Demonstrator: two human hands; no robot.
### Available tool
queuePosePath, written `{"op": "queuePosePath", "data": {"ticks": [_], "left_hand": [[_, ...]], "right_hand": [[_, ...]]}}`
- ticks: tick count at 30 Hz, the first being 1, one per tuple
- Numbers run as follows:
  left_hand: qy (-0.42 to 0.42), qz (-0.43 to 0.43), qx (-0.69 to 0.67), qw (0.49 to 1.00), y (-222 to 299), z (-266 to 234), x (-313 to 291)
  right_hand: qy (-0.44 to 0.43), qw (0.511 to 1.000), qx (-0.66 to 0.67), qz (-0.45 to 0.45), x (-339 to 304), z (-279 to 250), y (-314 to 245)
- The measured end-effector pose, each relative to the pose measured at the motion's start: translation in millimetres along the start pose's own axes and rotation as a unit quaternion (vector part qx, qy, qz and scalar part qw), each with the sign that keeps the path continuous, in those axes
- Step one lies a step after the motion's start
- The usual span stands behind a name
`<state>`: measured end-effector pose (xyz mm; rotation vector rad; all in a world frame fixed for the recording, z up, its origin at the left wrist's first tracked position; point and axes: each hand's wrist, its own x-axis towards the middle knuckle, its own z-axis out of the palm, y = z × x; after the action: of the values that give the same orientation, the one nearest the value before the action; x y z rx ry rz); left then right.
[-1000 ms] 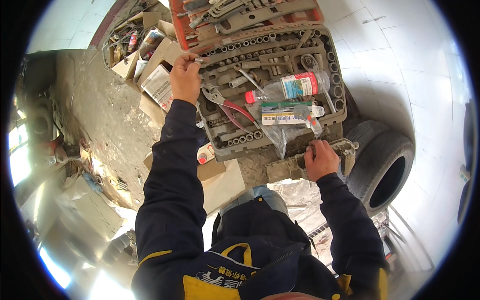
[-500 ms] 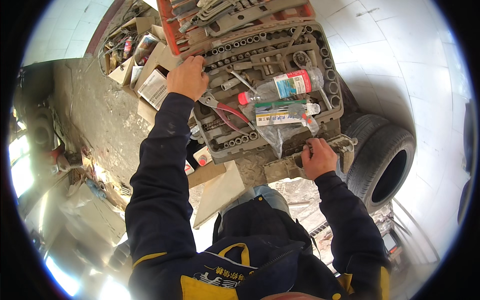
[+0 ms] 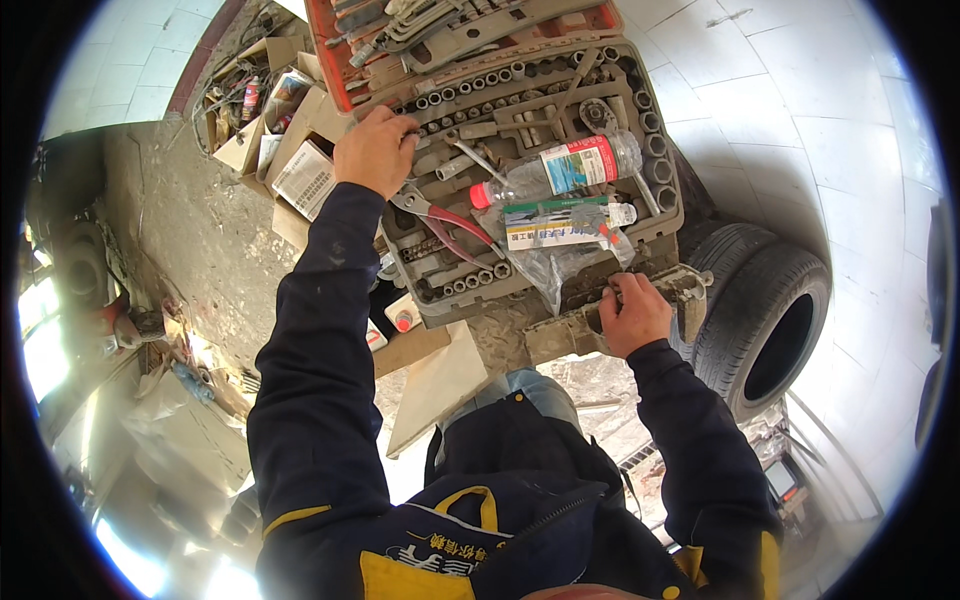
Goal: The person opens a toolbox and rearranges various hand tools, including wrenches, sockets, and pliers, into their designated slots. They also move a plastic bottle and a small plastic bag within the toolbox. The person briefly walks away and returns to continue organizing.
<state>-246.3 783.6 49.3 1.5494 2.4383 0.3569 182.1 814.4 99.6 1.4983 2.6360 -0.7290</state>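
In the head view, a jolt to the open socket case (image 3: 660, 226) ahead could roll the smooth plastic bottle (image 3: 578, 165) off its dusty grey moulding and round metal sockets (image 3: 655, 146); the left hand (image 3: 375, 150) bends over its upper-left edge, the right hand (image 3: 637, 312) curls at a dirt-crusted trough (image 3: 557, 340), either grip impossible to tell

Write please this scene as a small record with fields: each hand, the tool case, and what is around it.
Left hand: near upper-left corner of the tool case; any grasp hidden
Right hand: at grimy ledge below the case; fingers curled, grasp unclear
Tool case: open, with rows of sockets
Lying on it: red-handled pliers, red-capped plastic bottle, printed packet
Left of case: cardboard boxes
Right of case: two tyres
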Motion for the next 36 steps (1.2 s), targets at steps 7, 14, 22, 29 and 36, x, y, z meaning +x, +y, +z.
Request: {"op": "queuePosePath", "data": {"ticks": [7, 14, 22, 29, 36], "left_hand": [[0.039, 0.003, -0.064, 0.997, 0.8, 7.3, 3.2], [0.061, -0.148, -0.291, 0.943, -4.2, 5.3, 4.8], [0.106, 0.002, -0.151, 0.983, -2.9, 14.6, -1.1], [0.119, 0.040, -0.058, 0.990, -3.8, 14.3, -4.6], [0.105, 0.067, -0.029, 0.992, -10.9, 17.5, -6.1]], "right_hand": [[0.004, 1.000, 0.001, -0.003, 0.0, 0.5, 0.1], [0.000, 1.000, 0.004, -0.006, 0.4, -0.1, 1.5], [-0.001, 1.000, 0.007, -0.005, -0.2, -0.1, 0.2], [0.002, 1.000, 0.009, -0.007, 0.4, -0.1, 1.2], [0.001, 1.000, 0.013, 0.000, -0.3, 0.9, 2.1]]}}
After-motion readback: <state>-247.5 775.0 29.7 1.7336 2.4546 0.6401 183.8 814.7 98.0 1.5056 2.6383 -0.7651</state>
